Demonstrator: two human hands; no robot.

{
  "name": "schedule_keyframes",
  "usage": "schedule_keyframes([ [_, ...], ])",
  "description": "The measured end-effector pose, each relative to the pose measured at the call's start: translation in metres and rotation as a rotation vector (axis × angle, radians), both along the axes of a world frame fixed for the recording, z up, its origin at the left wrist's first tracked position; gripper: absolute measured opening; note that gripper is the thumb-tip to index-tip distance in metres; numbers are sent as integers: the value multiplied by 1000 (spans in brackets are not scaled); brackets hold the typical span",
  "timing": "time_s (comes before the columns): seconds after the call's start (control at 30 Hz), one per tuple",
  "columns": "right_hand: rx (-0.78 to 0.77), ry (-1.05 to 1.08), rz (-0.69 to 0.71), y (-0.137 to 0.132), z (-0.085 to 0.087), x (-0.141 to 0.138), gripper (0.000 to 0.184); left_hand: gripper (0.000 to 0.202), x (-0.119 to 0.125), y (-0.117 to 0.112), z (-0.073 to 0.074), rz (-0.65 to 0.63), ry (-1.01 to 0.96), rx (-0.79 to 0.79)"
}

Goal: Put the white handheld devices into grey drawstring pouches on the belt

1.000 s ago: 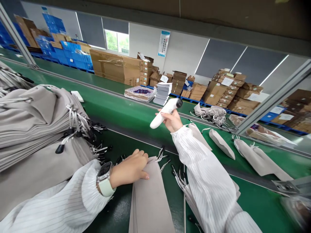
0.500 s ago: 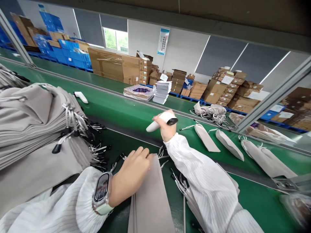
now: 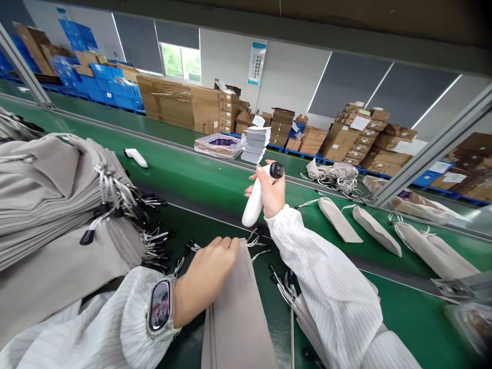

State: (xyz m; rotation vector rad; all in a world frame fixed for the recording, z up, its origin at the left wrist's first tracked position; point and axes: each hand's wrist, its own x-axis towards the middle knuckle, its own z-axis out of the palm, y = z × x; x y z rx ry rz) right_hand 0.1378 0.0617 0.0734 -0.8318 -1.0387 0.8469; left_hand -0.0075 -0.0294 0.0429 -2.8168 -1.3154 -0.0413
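Observation:
My right hand is closed round a white handheld device with a black round end. The device leans with that end up, above the green surface. My left hand is closed at the upper edge of a grey drawstring pouch, its fingertips hidden behind the fabric. The pouch lies flat on a layered stack in front of me, white cords showing at its top. More flat pouches lie under my right forearm, partly covered by the sleeve.
A tall pile of grey pouches with black-tipped cords stands at left. On the green belt lie another white device and filled pouches. Beyond are a paper stack, a lined basket and a metal post.
My right hand has turned the white device more upright, its black end now higher. The pouches and other device on the belt have shifted right. My left hand stays at the pouch.

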Motion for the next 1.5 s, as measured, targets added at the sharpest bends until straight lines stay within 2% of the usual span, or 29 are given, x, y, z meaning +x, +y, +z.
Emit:
schedule_keyframes([
  [0.1,-21,-5,24,2,-3,-1,45,33,2,-3,6,47,56,-55],
  [0.23,-40,-4,21,3,-6,-1,45,36,5,-8,8,66,80,39],
  [0.37,-75,9,56,2,-8,-4,44,27,4,-3,-1,90,57,124],
  [0.5,-81,9,123,0,-11,-8,43,17,0,5,-10,26,26,122],
  [0.67,-78,29,186,0,-15,-13,37,19,1,2,-7,6,-146,28],
  [0.87,-99,17,301,-1,-16,-16,34,22,2,5,0,101,-380,-117],
  [1.13,-286,16,478,-7,-7,-15,36,23,-1,10,0,103,-664,-190],
  [1.23,-334,-68,603,-11,-8,-14,38,20,-2,16,1,114,-730,-150],
  [1.37,-378,-334,746,-13,-12,-12,34,20,-5,24,5,182,-804,-23],
  [1.5,-450,-505,758,-12,-12,-7,49,24,-5,26,9,200,-802,-31],
])
